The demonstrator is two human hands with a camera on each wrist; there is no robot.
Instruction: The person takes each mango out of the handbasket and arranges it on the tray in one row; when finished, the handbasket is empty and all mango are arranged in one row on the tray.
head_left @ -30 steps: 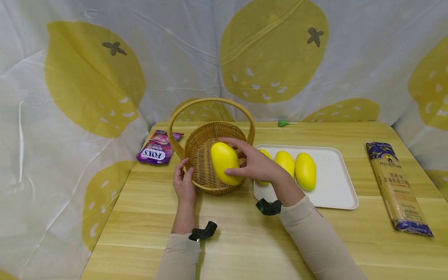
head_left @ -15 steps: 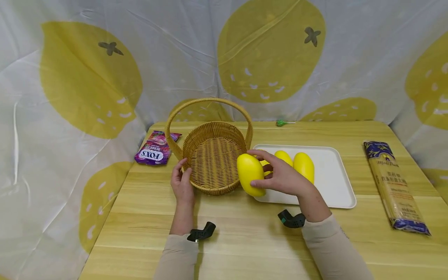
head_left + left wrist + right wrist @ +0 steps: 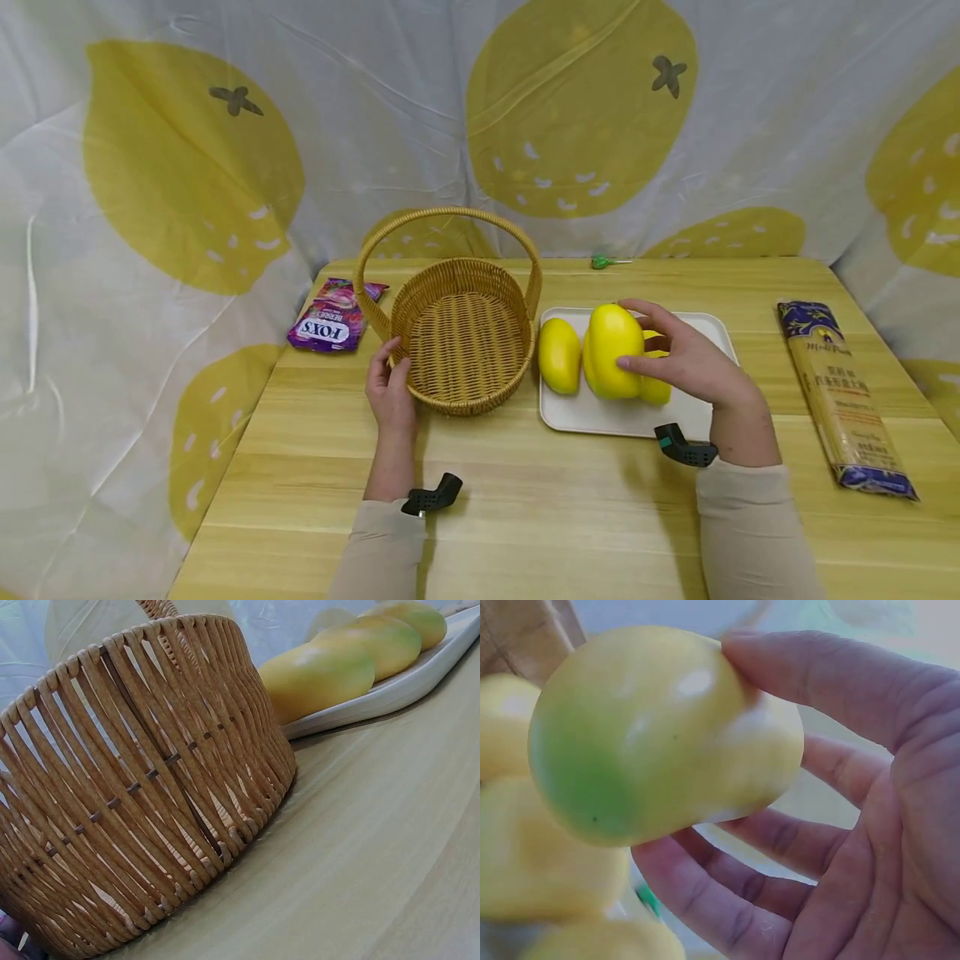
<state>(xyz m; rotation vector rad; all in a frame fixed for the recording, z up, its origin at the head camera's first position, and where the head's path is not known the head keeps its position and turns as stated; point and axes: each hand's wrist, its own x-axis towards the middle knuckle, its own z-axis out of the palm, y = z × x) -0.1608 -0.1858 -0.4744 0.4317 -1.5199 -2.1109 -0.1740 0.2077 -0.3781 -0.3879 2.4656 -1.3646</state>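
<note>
My right hand (image 3: 686, 358) holds a yellow mango (image 3: 616, 350) between thumb and fingers, over the white tray (image 3: 600, 422). Its green-tinged end shows in the right wrist view, where the mango (image 3: 652, 742) is pinched by the hand (image 3: 862, 802). Under and around it lie other mangoes: one at the left (image 3: 559, 356), the rest partly hidden behind the held one and the fingers. At the left side of the round wicker basket (image 3: 465, 350), my left hand (image 3: 392, 396) grips the rim. The basket stands upright with its handle raised and nothing inside; its wall fills much of the left wrist view.
A purple candy bag (image 3: 327, 321) lies left of the basket. Toward the back edge is a green lollipop (image 3: 602, 262). A long pack of spaghetti (image 3: 847, 400) lies at the right. Lemon-print cloth hangs behind the wooden table (image 3: 540, 517).
The right hand has carried the mango from over the basket rightward to over the tray. The left hand and basket have kept their places.
</note>
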